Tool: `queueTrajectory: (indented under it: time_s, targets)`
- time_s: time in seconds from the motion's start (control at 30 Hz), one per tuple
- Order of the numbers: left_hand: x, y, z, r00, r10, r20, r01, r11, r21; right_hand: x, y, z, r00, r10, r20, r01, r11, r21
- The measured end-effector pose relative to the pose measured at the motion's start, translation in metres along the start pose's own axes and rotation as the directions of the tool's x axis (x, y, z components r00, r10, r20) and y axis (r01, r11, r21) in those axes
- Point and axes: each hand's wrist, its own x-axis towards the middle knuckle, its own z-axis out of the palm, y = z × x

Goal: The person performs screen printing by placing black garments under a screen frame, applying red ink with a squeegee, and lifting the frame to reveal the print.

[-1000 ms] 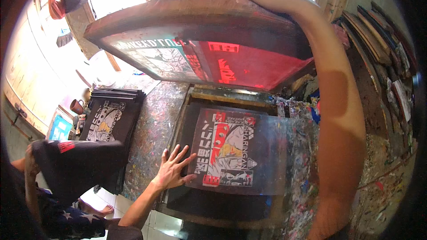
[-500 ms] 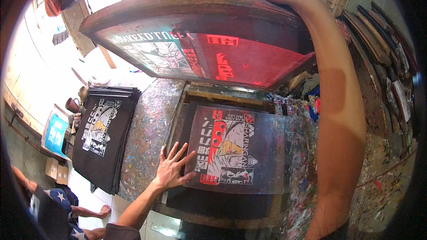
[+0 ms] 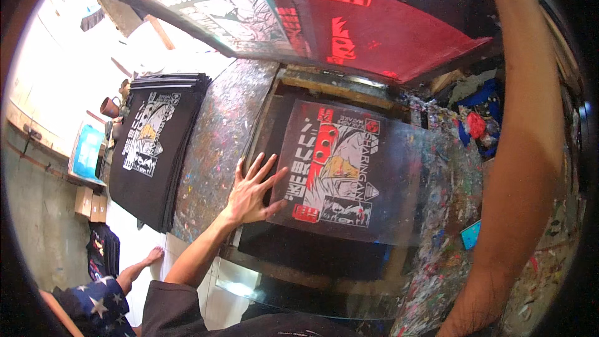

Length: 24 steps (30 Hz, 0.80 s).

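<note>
My left hand [image 3: 253, 195] is open, its fingers spread flat at the left edge of a clear sheet [image 3: 399, 181]. The sheet lies over black fabric [image 3: 268, 243] on the work board, and a red, white and yellow printed design shows there. My right forearm [image 3: 524, 168] reaches up along the right side toward a raised printing screen [image 3: 399, 31]. My right hand is beyond the top edge, out of view. The screen is tilted up behind the board, its mesh showing a red area and a pale stencil.
A stack of black printed fabric pieces [image 3: 159, 187] sits left on the paint-spattered table [image 3: 215, 143]. Beyond it is a brown mug [image 3: 110, 107]. Red and blue rags [image 3: 477, 126] lie right of the screen's base. Another person's bare leg [image 3: 138, 268] shows lower left.
The view has shifted, so the board and stack sit higher and the screen's top leaves the picture. My right hand has gone out of view. My left hand stays at the sheet's edge.
</note>
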Motion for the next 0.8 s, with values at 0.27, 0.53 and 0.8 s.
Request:
queueTrajectory:
  time_s: [0.27, 0.53, 0.8]
  targets:
    - [-0.013, -0.008, 0.002, 0.999, -0.043, 0.003, 0.043, 0.999, 0.005, 0.003, 0.001, 0.010, 0.998, -0.057, 0.012, 0.057, 0.998, -0.012]
    - [-0.006, -0.004, 0.003, 1.000, -0.021, -0.001, 0.021, 1.000, 0.021, -0.026, -0.011, -0.008, 0.996, -0.070, 0.062, 0.066, 0.996, 0.063]
    - [-0.004, -0.003, 0.003, 1.000, -0.016, -0.005, 0.016, 0.999, 0.028, -0.024, -0.016, -0.014, 1.000, -0.009, 0.029, 0.008, 0.999, 0.040]
